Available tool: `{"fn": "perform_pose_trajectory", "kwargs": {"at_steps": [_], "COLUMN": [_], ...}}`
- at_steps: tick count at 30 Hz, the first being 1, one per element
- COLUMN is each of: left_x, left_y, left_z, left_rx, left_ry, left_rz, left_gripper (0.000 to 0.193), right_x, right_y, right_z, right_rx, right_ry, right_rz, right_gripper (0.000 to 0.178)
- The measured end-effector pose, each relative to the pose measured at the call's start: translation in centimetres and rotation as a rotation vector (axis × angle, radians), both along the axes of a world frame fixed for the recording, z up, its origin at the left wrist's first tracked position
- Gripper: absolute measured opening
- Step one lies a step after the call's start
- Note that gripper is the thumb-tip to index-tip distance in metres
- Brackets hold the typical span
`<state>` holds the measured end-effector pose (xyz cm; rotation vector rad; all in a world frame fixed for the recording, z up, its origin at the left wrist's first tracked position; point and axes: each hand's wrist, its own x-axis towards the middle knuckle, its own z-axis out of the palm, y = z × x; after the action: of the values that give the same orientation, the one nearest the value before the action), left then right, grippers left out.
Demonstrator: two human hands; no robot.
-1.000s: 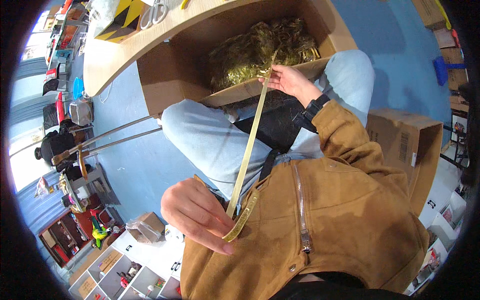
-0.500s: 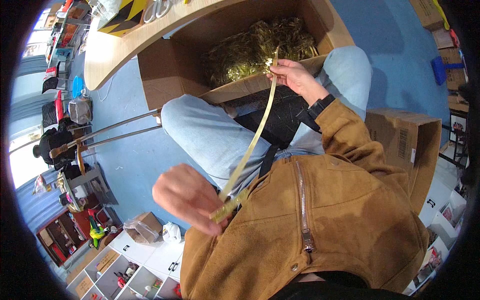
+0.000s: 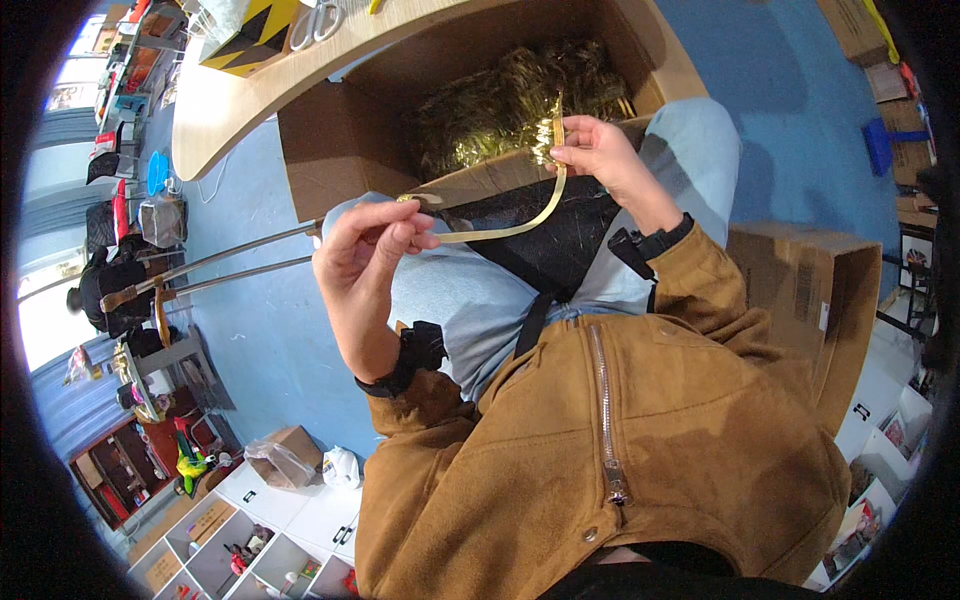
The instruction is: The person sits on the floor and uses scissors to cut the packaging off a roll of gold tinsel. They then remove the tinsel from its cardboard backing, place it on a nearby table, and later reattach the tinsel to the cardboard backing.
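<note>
A thin gold ribbon [image 3: 530,224] sags in a curve between my two hands, above my lap. My left hand [image 3: 372,240] pinches one end between thumb and fingers over my left knee. Close to the cardboard box, my right hand [image 3: 595,155] grips the ribbon near its other end, whose tip sticks up past the fingers. Shiny gold tinsel strips [image 3: 490,110] lie heaped in the open cardboard box [image 3: 335,150] just beyond my knees. Behind my right fingers, the ribbon's tip overlaps the glinting heap, so I cannot tell whether they touch.
A wooden table [image 3: 215,110] curves across the far left, carrying scissors [image 3: 316,25] and a yellow-and-black striped box [image 3: 250,45]. At my right stands another open cardboard box [image 3: 800,290]. White shelf units [image 3: 285,505] are behind at left. A metal-legged stand [image 3: 240,250] reaches in from the left.
My left hand has moved up and away from my body, from beside my jacket to over my left knee. The ribbon, stretched long before, now hangs in a shorter curve. My right hand moved slightly right.
</note>
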<state>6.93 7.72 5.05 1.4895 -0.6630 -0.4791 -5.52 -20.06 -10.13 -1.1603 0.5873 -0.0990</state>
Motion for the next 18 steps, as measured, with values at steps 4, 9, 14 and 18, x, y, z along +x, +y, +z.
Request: {"fn": "perform_pose_trajectory", "kwargs": {"at_steps": [4, 9, 14, 18], "left_x": [1.1, -0.3, 1.2, 1.5], "left_y": [-2.3, -6.3, -10.7, -10.2], "left_z": [-1.9, -4.9, -8.4, -7.5], "left_rx": [0.287, 0.469, 0.324, 0.325], "left_ry": [-0.221, -0.516, 0.209, 0.071], "left_rz": [0.034, 0.067, -0.321, -0.374], "left_gripper": [0.02, 0.024, 0.04, 0.031], "right_x": [-0.3, -0.9, -1.5, -1.9], "right_y": [0.4, 3.4, 6.7, 3.4], "right_z": [2.2, 5.1, 7.2, 7.8], "right_rx": [-0.127, -0.42, -0.745, -0.793], "right_ry": [-0.064, -0.082, -0.186, -0.301], "right_rz": [0.051, 0.058, 0.244, 0.196], "right_gripper": [0.043, 0.038, 0.024, 0.014]}}
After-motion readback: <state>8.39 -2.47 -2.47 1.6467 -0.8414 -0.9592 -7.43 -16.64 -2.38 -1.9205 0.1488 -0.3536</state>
